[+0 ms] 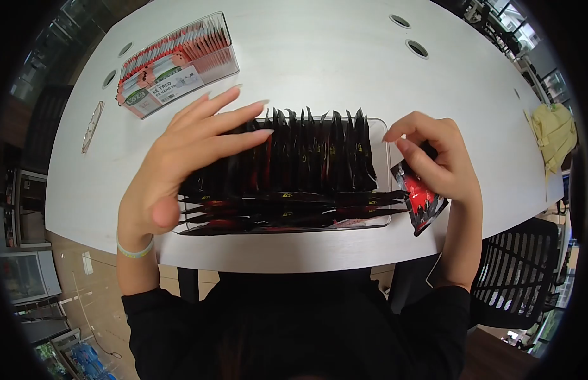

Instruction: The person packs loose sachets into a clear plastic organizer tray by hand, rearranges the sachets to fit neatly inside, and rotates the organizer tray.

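In front of me a clear plastic bin [381, 152] holds black sachets [306, 152] standing in a tight row. Along its near side several more black sachets [287, 212] lie crosswise. My left hand [205, 139] spreads over the left end of the row, fingers apart, with nothing gripped. At the bin's right side my right hand [436, 155] has its fingers curled around a black and red sachet [424, 199]. That sachet hangs tilted below the palm, beside the bin's right wall. The left end of the row is partly hidden under my left hand.
A second clear bin [227, 63], with red and white packets [180, 54] and a printed label, stands at the back left. A slim clear object [93, 126] lies at the far left. Yellow cloth [553, 136] rests at the right edge. A black chair [515, 272] stands at the lower right.
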The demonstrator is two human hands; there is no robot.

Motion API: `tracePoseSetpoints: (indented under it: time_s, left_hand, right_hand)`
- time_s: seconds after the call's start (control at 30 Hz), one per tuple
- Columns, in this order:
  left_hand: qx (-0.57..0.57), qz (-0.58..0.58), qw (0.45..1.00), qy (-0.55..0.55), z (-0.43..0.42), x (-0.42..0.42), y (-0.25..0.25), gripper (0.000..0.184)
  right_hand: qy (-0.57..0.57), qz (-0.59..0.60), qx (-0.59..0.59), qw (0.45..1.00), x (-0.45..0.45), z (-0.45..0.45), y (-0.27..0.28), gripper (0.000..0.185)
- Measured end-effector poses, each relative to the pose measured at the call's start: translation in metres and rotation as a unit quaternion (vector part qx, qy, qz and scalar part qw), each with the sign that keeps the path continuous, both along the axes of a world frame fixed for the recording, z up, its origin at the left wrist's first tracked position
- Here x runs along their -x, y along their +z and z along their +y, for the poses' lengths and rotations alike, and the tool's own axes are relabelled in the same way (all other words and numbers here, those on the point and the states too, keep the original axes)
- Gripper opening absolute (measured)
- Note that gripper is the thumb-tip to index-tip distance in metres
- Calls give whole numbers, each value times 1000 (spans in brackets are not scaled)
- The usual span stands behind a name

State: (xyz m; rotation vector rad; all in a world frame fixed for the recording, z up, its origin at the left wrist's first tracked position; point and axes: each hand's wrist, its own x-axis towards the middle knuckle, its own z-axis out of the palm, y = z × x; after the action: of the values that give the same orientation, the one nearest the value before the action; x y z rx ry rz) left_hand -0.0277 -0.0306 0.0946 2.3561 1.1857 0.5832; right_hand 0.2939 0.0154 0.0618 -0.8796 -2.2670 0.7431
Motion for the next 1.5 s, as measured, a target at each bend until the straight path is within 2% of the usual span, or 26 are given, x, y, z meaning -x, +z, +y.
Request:
tracePoseSetpoints:
  time_s: [0.1,0.23,0.27,0.3,0.33,0.37,0.4,0.43,0.47,0.5,0.57,0.6,0.7,0.73,0.77,0.83,0.93,1.03,1.07,1.17,1.3,1.37,1.4,1.5]
  left_hand:
    - [-9,-24,999,-44,10,8,-22,128]
    - [-8,-38,997,-61,11,7,-14,122]
    - [-7,-39,997,-67,13,4,-8,122]
    - [-42,10,995,-93,16,-1,0,116]
    - [-77,59,988,-119,18,-7,6,111]
    - [-77,56,988,-123,19,-16,9,111]
    - [-92,76,981,-154,20,-29,12,99]
    - [-107,97,972,-184,22,-42,14,86]
    - [-131,95,965,-205,24,-53,14,59]
    - [-133,96,964,-207,25,-61,14,59]
    - [-121,117,955,-243,30,-75,14,45]
    - [-139,85,957,-240,32,-80,13,28]
    - [-136,118,948,-263,43,-94,29,20]
    - [-159,90,948,-262,46,-101,28,16]
    - [-156,92,947,-266,50,-107,30,16]
    - [-35,218,922,-317,59,-118,35,17]
    - [-41,229,903,-361,64,-131,20,20]
    - [19,295,890,-346,67,-139,22,32]
    - [39,323,883,-339,68,-141,24,37]
    - [10,343,881,-326,67,-142,20,48]
    - [29,333,887,-319,68,-144,16,57]
    - [51,346,879,-324,69,-148,16,62]
    - [53,345,880,-323,69,-149,15,62]
    - [27,332,884,-326,69,-147,14,68]
  right_hand:
    - [-17,15,13,1000,-3,0,3,15]
    - [-48,219,59,973,-10,2,0,17]
    - [-43,258,63,963,-15,6,-3,21]
    - [-38,262,55,963,-18,10,-5,38]
    - [20,282,49,958,-21,15,-8,47]
    - [80,300,43,950,-23,18,-10,55]
    - [45,261,-14,964,-21,19,-12,62]
    - [44,260,-15,964,-20,20,-14,62]
    - [49,300,6,953,-19,21,-17,60]
    - [54,340,27,938,-19,23,-19,59]
    - [50,348,15,936,-20,24,-20,54]
    - [45,373,16,927,-21,25,-20,52]
    - [40,412,16,910,-23,29,-22,48]
    - [32,414,23,910,-24,31,-23,48]
    - [25,416,32,909,-24,32,-24,48]
    - [9,420,39,907,-20,31,-22,47]
    - [1,441,57,896,-18,34,-25,48]
    - [-34,442,81,893,-21,40,-31,48]
    - [-108,392,89,909,-15,36,-23,48]
    - [-72,353,70,930,-24,46,-32,47]
    - [-45,363,87,927,-26,50,-41,47]
    - [-144,341,135,919,-17,43,-34,47]
    - [-143,339,137,920,-18,44,-34,47]
    - [-67,309,88,945,-23,47,-34,48]
